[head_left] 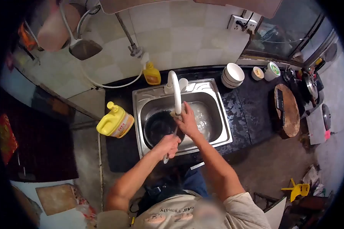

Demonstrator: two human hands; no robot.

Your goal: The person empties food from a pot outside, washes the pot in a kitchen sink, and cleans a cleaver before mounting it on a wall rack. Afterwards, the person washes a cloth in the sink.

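My left hand (169, 145) is closed around the grey handle (166, 158) of a long utensil, whose end sticks out below my fist. Its shaft runs up to my right hand (186, 121), under the white faucet (176, 91). The fingers of that hand are bent round the utensil's upper part, and a small pale yellowish thing shows at the fingertips. What kind of utensil it is stays hidden. Below both hands, a round black pan (156, 128) sits in the left part of the steel sink (218, 114); some water glistens at the sink's right.
A yellow pump jug (116, 121) stands left of the sink, and a yellow bottle (152, 74) behind it. Stacked white bowls (234, 73), a small cup (257, 73) and a white tub (272, 71) line the back right. A wooden board (288, 110) lies further right.
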